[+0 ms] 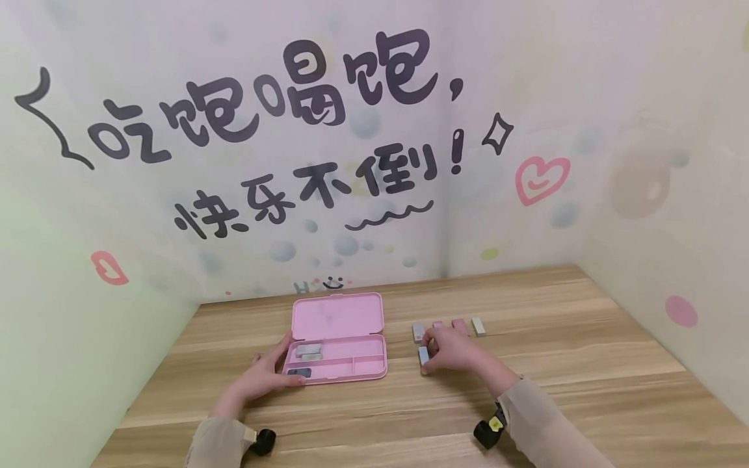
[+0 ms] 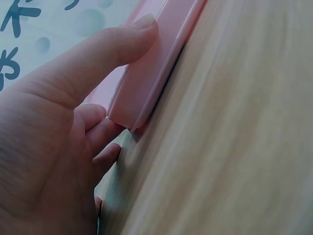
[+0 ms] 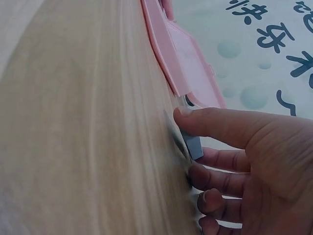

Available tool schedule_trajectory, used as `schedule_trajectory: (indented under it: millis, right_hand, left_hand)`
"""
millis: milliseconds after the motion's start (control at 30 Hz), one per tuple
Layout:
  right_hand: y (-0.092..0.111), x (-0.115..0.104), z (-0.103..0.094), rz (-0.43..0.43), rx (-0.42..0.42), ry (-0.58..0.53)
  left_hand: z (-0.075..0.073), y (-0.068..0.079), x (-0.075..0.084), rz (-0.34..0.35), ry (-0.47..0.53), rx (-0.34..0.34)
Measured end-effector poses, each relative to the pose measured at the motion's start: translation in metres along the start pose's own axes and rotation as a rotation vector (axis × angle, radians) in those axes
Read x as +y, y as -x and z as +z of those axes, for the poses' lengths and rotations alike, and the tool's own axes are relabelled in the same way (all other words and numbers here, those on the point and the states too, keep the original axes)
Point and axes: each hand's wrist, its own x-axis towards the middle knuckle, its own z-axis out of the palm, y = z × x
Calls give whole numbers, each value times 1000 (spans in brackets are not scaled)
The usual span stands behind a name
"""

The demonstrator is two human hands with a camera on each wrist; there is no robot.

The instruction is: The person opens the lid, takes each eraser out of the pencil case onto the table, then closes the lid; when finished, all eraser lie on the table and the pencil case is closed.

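Observation:
An opened pink pencil case [image 1: 340, 379] lies on the table, its lid [image 1: 337, 316] tilted back. My left hand [image 1: 263, 375] grips its left end, thumb along the front side [image 2: 142, 93] and fingers around the end. Pale grey blocks [image 1: 308, 351] lie in the back compartment, and a dark block [image 1: 300, 372] in the front left one. To the right of the case, my right hand [image 1: 453, 350] pinches a small light blue-grey block [image 1: 424, 355] between thumb and fingers, low over the table. In the right wrist view the block [image 3: 191, 143] shows below the thumb.
Behind the right hand stand a grey block [image 1: 418, 332], two pink blocks [image 1: 459, 326], partly hidden, and a whitish block [image 1: 478, 326] in a row. The wooden table [image 1: 374, 422] meets a printed wall [image 1: 363, 260] at the back.

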Motion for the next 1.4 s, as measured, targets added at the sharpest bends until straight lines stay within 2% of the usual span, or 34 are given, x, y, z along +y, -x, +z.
schedule_trajectory:
  millis: [167,900,1067,1167,1233,1400]
  right_hand:
    - [0,1,-1,-33,-29,-59]
    - [-2,2,-2,-81,-68,-77]
    - [-3,-2,-7,-37,-40,9]
    - [-7,-8,-11,-36,-28,87]
    - [-12,-14,-13,-59,-40,99]
    - [-28,-32,-14,-137,-130,-25]
  left_hand:
    - [-1,-1,0,9,-3,7]
    - [-5,0,2,1,-10,3]
    - [-5,0,4,2,-15,7]
    - [-3,0,4,3,-11,8]
    - [-2,-1,2,0,-9,8]
    - [2,-2,0,-8,-7,15]
